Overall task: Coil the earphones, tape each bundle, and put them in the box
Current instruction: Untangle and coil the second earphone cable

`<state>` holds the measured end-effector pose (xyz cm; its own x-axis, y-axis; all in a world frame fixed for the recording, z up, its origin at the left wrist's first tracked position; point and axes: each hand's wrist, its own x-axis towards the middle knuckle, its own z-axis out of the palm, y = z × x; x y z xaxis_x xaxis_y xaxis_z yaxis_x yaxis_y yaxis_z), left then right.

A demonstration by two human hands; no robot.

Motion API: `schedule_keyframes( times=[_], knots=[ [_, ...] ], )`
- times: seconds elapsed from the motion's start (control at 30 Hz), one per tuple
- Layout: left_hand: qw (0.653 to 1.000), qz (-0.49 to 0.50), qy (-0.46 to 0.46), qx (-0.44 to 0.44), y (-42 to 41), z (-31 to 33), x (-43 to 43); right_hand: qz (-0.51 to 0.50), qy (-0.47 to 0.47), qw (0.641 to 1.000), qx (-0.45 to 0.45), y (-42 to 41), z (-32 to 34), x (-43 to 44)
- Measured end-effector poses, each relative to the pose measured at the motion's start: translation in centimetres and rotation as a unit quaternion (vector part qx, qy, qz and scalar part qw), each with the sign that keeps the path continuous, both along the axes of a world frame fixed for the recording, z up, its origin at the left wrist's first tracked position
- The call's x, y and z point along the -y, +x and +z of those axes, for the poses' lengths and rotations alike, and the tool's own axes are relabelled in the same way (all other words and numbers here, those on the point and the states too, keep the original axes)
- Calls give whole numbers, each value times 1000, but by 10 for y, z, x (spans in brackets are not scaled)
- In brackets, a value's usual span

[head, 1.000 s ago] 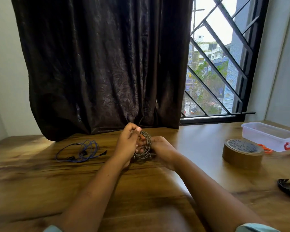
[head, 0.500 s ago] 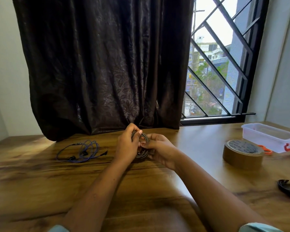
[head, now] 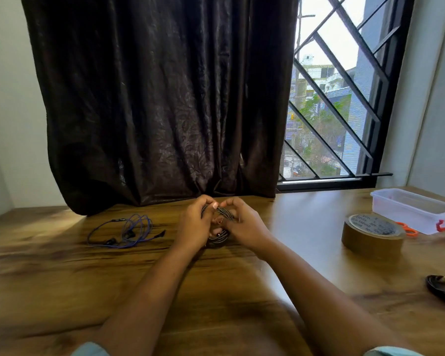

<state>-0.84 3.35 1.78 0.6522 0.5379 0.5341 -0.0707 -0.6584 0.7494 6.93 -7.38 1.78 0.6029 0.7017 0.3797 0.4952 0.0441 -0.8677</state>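
Left hand (head: 193,227) and right hand (head: 244,227) both grip the dark earphone coil (head: 220,237) above the bench (head: 216,304). The thin cord looks light, limp and springy. Pinching across all loops should stop it unravelling.

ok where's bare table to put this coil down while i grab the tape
Bare wood for the grey coil lies between the right hand and the tape roll, and on the near side in front of the blue earphones. The right edge is crowded: tape roll, scissors, box, black cable bundle.
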Motion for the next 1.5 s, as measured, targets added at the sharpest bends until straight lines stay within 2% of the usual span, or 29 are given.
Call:
schedule_keyframes(
  times=[0.2, 0.33, 0.37, 0.43, 0.53, 0.63, 0.8, 0.9, 1.03, 1.13, 1.23, 1.33, 1.4, 1.5],
  knots=[
    [998, 19, 27, -47, 3, -7, -7, -42, -56, 997, 36, 12, -1, 1],
    [997, 13, 40, -67, 1, -8, -3, -25, -86, 993, 79, 14, -1, 6],
    [997, 12, 42, -64, 1, -8, -3, -6, -80, 996, 45, 12, -2, 6],
    [996, 19, 57, -62, 0, -6, -3, 55, -56, 992, -99, 11, -2, 5],
    [992, 35, 104, -68, -1, -5, -3, 110, -22, 952, -283, 10, 3, 6],
    [991, 22, 114, -74, -1, -4, 0, 142, 18, 926, -350, 10, 6, 8],
    [989, 3, 122, -85, 0, -6, 1, 132, -76, 954, -257, 12, 0, 7],
    [989, 7, 109, -104, 0, -9, -2, 108, -94, 971, -193, 16, -3, 6],
    [991, 11, 51, -126, 2, -12, -2, 107, -101, 980, -133, 21, -5, 8],
    [993, 12, -26, -118, 4, -14, -3, 122, -127, 977, -122, 23, -4, 11],
    [991, 30, -70, -111, 7, -18, -2, 86, -139, 980, -112, 24, -4, 13],
    [989, 57, -25, -132, 10, -23, -3, 16, -159, 984, -76, 24, -5, 11],
    [979, 80, 39, -183, 10, -26, -3, -43, -199, 979, -10, 25, -7, 9],
    [963, 100, 79, -238, 11, -29, -5, -85, -223, 970, 56, 26, -10, 6]
  ],
)
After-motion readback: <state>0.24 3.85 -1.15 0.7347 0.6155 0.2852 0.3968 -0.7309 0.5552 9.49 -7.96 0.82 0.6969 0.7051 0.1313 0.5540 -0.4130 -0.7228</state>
